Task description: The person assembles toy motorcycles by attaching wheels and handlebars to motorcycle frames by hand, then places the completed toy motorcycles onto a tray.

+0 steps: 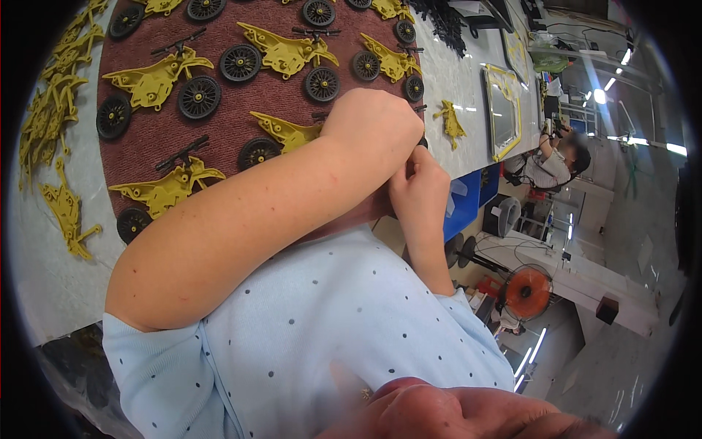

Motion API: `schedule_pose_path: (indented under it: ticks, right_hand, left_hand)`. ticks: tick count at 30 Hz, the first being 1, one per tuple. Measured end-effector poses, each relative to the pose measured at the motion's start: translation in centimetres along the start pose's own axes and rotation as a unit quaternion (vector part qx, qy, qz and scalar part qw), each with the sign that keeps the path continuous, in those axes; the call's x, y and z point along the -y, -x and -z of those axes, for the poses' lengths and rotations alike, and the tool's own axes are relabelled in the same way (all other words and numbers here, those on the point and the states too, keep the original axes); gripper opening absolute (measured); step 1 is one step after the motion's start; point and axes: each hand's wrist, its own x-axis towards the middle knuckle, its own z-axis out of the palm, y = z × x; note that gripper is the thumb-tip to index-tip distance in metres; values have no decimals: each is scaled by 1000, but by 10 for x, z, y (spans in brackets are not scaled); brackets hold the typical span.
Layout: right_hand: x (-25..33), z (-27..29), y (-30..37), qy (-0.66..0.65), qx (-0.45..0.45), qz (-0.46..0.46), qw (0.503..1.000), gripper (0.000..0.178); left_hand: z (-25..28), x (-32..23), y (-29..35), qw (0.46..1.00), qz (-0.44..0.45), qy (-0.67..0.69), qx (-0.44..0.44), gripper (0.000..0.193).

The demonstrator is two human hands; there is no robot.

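My left hand (376,121) reaches across the right part of a dark red mat, its back toward the view and its fingers curled closed. Beside it, my right hand (424,186) has its thumb and fingers pinched together at the mat's right edge. The fingertips meet, and whatever is between them is hidden. A bit of black wheel (424,141) and a black bar end show next to my left hand. Partly under my left forearm lies a yellow toy motorcycle body (287,134), with a black wheel (259,154) near it.
More yellow motorcycle bodies (157,79) with black handlebars and wheels lie in rows on the mat (219,135). Loose yellow parts (51,121) pile up at left; one yellow part (452,123) lies at right. Beyond are a yellow-framed tray (503,110), blue bin (463,208), fan (525,291) and seated person (556,164).
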Motion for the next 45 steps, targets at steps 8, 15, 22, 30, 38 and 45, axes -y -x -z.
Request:
schedule_pose_path:
  ticks: [8,15,22,30,38,45]
  right_hand:
    - [-5,7,-13,51,51,58,996,11]
    - [-16,14,-6,18,50,94,994,9]
    - [-9,13,0,-80,11,1,997,18]
    - [-17,0,-7,-17,6,28,999,20]
    - [-11,29,3,-109,-50,3,993,23]
    - [19,44,3,-315,-128,209,917,32]
  left_hand:
    - [1,0,-1,1000,-1,-9,10,9]
    - [0,1,0,1000,-10,-8,-14,9]
    - [0,5,-1,1000,1,-16,-2,9]
    - [-5,3,-2,998,-30,-48,-21,8]
    - [17,-2,-22,930,148,336,-11,47]
    - [65,-10,-6,775,270,552,145,66]
